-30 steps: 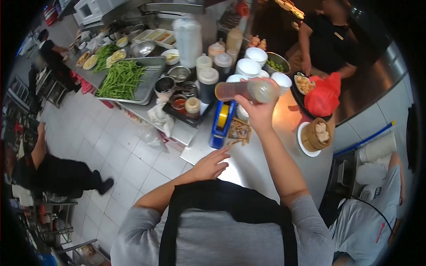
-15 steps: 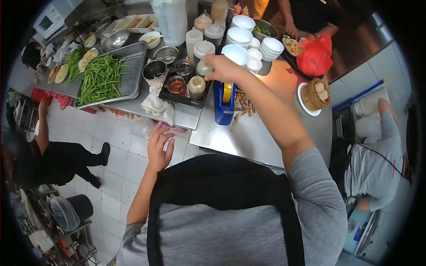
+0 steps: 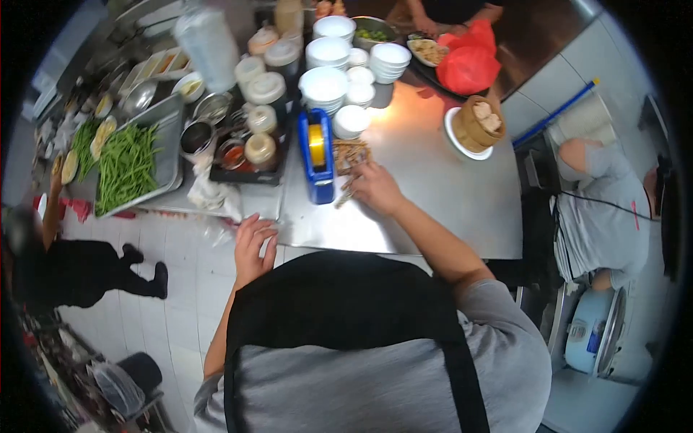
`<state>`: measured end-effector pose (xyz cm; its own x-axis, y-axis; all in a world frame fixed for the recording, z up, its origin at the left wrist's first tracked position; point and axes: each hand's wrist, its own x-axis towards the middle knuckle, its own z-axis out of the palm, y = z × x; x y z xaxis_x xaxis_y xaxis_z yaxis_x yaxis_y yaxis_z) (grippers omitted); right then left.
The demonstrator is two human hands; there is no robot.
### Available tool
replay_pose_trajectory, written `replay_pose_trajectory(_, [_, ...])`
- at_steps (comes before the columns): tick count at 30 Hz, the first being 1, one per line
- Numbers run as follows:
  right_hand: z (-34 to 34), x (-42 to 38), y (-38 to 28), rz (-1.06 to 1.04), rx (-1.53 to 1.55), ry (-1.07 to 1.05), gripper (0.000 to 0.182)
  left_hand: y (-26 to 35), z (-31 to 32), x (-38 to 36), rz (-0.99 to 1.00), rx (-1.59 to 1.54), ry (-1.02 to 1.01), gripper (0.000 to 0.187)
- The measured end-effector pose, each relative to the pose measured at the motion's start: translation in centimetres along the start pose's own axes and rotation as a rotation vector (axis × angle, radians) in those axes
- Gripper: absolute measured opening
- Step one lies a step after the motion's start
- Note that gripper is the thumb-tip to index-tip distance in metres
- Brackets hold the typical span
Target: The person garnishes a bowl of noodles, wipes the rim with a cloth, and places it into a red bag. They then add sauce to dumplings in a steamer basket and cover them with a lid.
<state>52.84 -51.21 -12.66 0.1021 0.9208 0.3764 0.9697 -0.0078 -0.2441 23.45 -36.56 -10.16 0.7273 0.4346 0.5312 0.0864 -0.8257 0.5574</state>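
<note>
My right hand (image 3: pixel 374 187) is over the steel table, its partly bent fingers reaching down at small wooden clips (image 3: pixel 351 154) that look like clothespins. Its fingertips are blurred, and I see nothing held in them. Just left of the clips stands a blue tape dispenser (image 3: pixel 317 162) with a yellow roll. My left hand (image 3: pixel 255 249) hangs by the counter's front edge, fingers loosely bent and apart, holding nothing. Beyond it sits a black tray (image 3: pixel 249 175) with several jars, among them a capped jar (image 3: pixel 260 149) and a jar of red sauce (image 3: pixel 233 156).
White bowls (image 3: pixel 323 86) are stacked behind the dispenser. On the right, a bamboo steamer (image 3: pixel 479 126) rests on a white plate. Green beans (image 3: pixel 126 164) fill a metal tray at left. A red plastic bag (image 3: pixel 469 68) lies near another person's hands. Other people stand at both sides.
My right hand has left the small capped jar in the black tray and come down to the wooden clips. My left hand stays near the counter edge. The camera view has shifted.
</note>
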Motion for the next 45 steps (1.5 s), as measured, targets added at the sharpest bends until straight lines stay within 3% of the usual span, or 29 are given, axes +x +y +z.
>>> replay_pose_trajectory(3, [-1.8, -2.5, 2.2, 0.241, 0.227, 0.079, 0.011, 1.8, 1.0, 0.5, -0.031, 0.010, -0.003, 0.013])
replay_pose_trajectory(5, [-4.7, -5.8, 5.8, 0.658, 0.458, 0.096, 0.009, 3.0, 1.7, 0.8, -0.054, 0.021, -0.010, 0.013])
replay_pose_trajectory(8, [-8.8, -14.6, 14.8, 0.979, 0.535, 0.347, 0.010, 4.6, 2.9, 1.3, -0.092, 0.043, -0.020, 0.014])
replay_pose_trajectory(12, [-14.6, -26.2, 27.5, 1.211, 0.652, 0.660, 0.008, 7.3, 4.5, 1.7, -0.172, 0.053, -0.040, 0.015])
replay_pose_trajectory(14, [-16.7, -27.7, 31.5, 1.330, 0.535, 0.713, 0.008, 8.3, 5.2, 1.5, -0.214, 0.079, -0.051, 0.015])
replay_pose_trajectory(17, [-16.8, -27.0, 36.8, 1.308, 0.576, 0.909, 0.015, 9.3, 5.5, 0.7, -0.247, 0.137, -0.061, 0.016])
replay_pose_trajectory(20, [-15.5, -23.7, 38.9, 1.352, 0.597, 0.916, 0.017, 9.7, 5.1, -0.9, -0.319, 0.177, -0.028, 0.017])
replay_pose_trajectory(22, [-12.2, -24.7, 43.7, 1.368, 0.723, 0.746, 0.014, 10.1, 4.7, -2.2, -0.377, 0.193, -0.003, 0.017])
replay_pose_trajectory(23, [-9.8, -26.7, 47.0, 1.289, 0.918, 0.864, 0.023, 10.3, 4.5, -2.7, -0.413, 0.209, 0.018, 0.017])
replay_pose_trajectory(24, [-10.1, -25.4, 46.1, 1.429, 0.714, 0.773, 0.031, 10.2, 3.9, -3.5, -0.452, 0.237, 0.050, 0.017])
replay_pose_trajectory(25, [-9.6, -26.5, 47.8, 1.409, 0.724, 0.610, 0.034, 10.1, 3.4, -4.4, -0.449, 0.265, 0.069, 0.018])
replay_pose_trajectory(26, [-11.7, -23.9, 44.7, 1.511, 0.820, 0.611, 0.040, 10.1, 2.7, -5.2, -0.469, 0.308, 0.077, 0.018])
replay_pose_trajectory(27, [-14.0, -22.4, 41.8, 1.597, 0.780, 0.477, 0.060, 10.1, 1.9, -6.4, -0.518, 0.307, 0.091, 0.018])
replay_pose_trajectory(28, [-12.3, -23.5, 44.6, 1.269, 1.109, 0.555, 0.079, 9.2, 1.6, -7.4, -0.552, 0.291, 0.110, 0.018])
replay_pose_trajectory(29, [-11.4, -24.9, 50.4, 1.660, 0.447, 0.598, 0.079, 9.2, 0.7, -8.5, -0.595, 0.318, 0.115, 0.018])
replay_pose_trajectory(31, [-17.5, -19.2, 44.8, 1.839, -0.247, 0.689, 0.085, 8.3, 0.0, -11.2, -0.647, 0.335, 0.129, 0.020])
replay_pose_trajectory(32, [-19.5, -18.1, 45.0, 1.679, -0.348, 0.848, 0.075, 7.7, -0.3, -12.3, -0.648, 0.336, 0.134, 0.020])
replay_pose_trajectory(34, [-23.7, -11.0, 39.0, 1.162, -0.589, 1.299, 0.059, 7.2, -1.2, -13.9, -0.711, 0.308, 0.152, 0.019])
replay_pose_trajectory(36, [-28.4, -3.1, 32.1, 0.800, -0.581, 1.429, 0.050, 5.0, -2.0, -16.0, -0.673, 0.303, 0.135, 0.016])
replay_pose_trajectory(38, [-32.1, 5.7, 23.3, 0.427, -0.487, 1.551, 0.045, 3.6, -3.5, -17.7, -0.701, 0.293, 0.182, 0.014])
replay_pose_trajectory(39, [-33.2, 10.3, 17.8, 0.116, 0.019, 1.590, 0.043, 2.6, -4.2, -18.9, -0.710, 0.291, 0.220, 0.011])
replay_pose_trajectory(40, [-34.0, 14.1, 11.2, 0.036, 0.081, 1.571, 0.039, 1.5, -5.5, -19.8, -0.685, 0.288, 0.241, 0.009])
replay_pose_trajectory(42, [-34.7, 20.4, 2.2, 0.030, -0.337, 1.494, 0.031, -1.0, -8.2, -22.6, -0.708, 0.310, 0.304, 0.009])
replay_pose_trajectory(44, [-33.8, 26.4, -6.4, -0.211, -0.493, 1.476, 0.033, -3.4, -11.7, -26.0, -0.702, 0.329, 0.341, 0.010])
replay_pose_trajectory(45, [-33.4, 29.8, -9.5, -0.312, -0.427, 1.436, 0.033, -4.4, -13.6, -27.3, -0.703, 0.334, 0.359, 0.010])
